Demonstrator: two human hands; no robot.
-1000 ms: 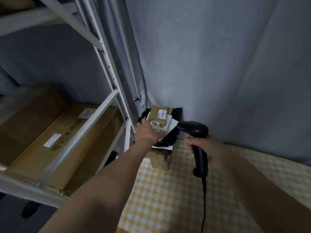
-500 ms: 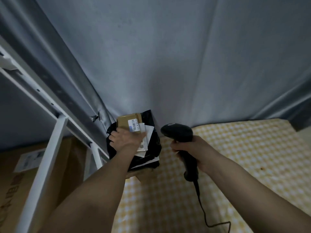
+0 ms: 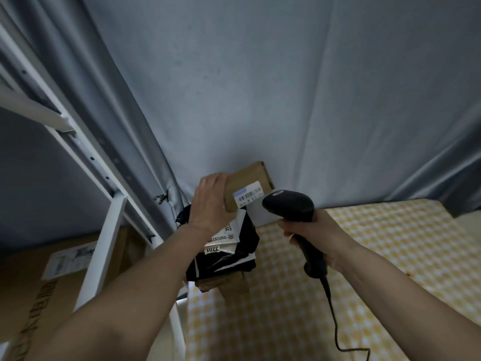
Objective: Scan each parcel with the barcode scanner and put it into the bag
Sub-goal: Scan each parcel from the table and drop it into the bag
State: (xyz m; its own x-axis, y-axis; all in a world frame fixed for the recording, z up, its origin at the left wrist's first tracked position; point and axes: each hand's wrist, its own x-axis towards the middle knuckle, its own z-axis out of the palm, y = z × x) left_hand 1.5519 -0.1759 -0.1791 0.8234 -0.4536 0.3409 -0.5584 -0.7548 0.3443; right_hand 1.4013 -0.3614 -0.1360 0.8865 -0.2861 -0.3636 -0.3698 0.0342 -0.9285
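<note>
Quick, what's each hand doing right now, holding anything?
Left hand: closed on a small brown parcel, lifted off the pile.
Right hand: closed around the scanner handle.

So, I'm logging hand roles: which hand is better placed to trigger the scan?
Right. The right hand already grips the barcode scanner, beside the label on the brown parcel held by the left hand.
</note>
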